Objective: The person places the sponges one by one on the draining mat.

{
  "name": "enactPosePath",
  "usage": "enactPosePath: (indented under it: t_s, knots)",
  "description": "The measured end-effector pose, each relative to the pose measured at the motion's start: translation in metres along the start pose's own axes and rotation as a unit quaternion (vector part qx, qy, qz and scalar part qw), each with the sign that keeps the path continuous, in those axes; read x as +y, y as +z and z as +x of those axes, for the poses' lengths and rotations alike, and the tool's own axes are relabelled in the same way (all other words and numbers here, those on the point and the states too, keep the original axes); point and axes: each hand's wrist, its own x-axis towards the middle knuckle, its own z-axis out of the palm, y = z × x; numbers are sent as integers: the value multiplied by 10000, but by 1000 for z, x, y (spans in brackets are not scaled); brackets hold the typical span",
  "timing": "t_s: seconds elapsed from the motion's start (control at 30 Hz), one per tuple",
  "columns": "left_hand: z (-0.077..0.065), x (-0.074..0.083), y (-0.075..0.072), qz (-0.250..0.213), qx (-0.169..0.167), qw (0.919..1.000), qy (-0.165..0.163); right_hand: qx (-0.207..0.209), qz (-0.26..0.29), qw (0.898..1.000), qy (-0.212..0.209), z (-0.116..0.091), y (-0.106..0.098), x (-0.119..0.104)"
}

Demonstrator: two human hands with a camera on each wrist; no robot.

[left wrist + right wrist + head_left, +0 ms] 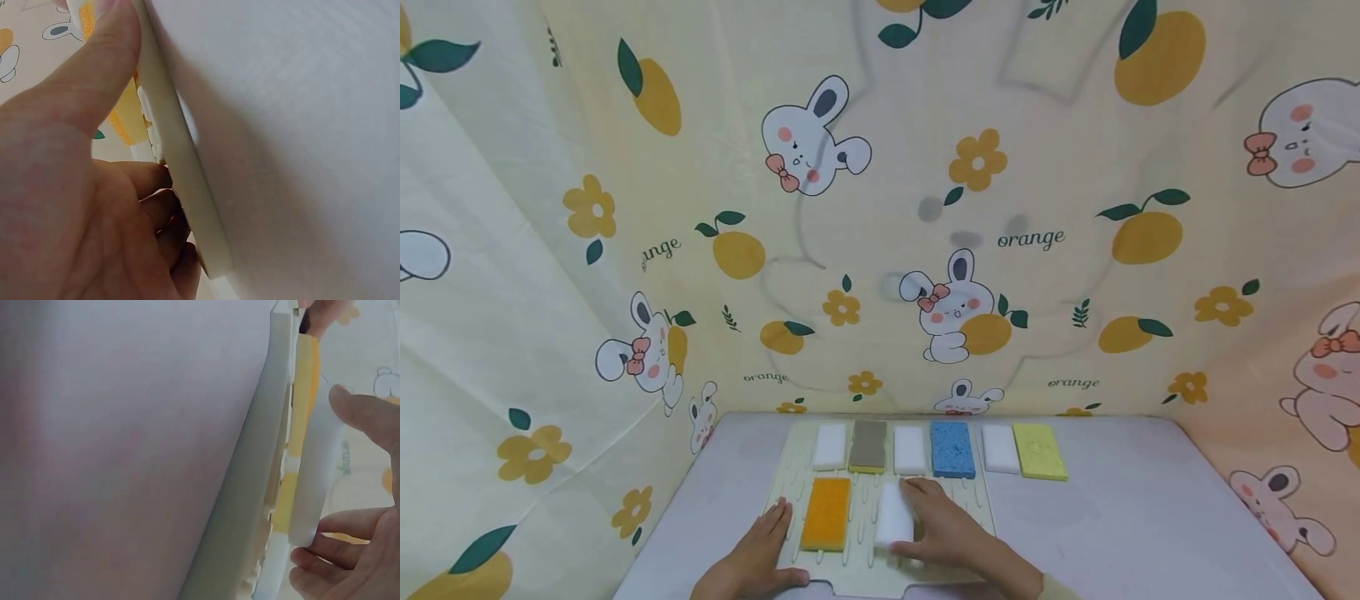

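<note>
My right hand (pixel 943 525) grips a white sponge (pixel 892 517) by its two ends, thumb at the near end and fingers at the far end. In the right wrist view the white sponge (pixel 317 469) stands just above the cream ribbed board (pixel 857 575); contact there cannot be told. My left hand (pixel 752 546) rests at the board's left edge, fingers extended along it and thumb at the near edge. Between the hands an orange-topped sponge (pixel 826 514) lies on the board. The left wrist view shows the fingers against the board's rim (pixel 187 169).
Along the board's far side lie a white sponge (pixel 831 447), a grey-topped yellow sponge (pixel 868 446), another white sponge (pixel 910 450) and a blue sponge (pixel 952 450). Right of them are a white sponge (pixel 1001 450) and a yellow sponge (pixel 1040 452). A printed cloth (pixel 865 225) hangs behind the table (pixel 1120 517).
</note>
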Motion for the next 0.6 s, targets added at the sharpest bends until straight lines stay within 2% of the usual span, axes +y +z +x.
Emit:
enactPosePath:
  t_s: [0.27, 0.47, 0.6]
  knots:
    - [1, 0, 1, 5, -25, 10000, -85, -336, 53, 9990, 294, 10, 5, -10]
    - [0, 0, -1, 11, -31, 10000, -42, -375, -40, 9992, 108, 18, 9, -11]
    - [-1, 0, -1, 9, -11, 10000, 18, -486, -16, 9986, 183, 22, 12, -13]
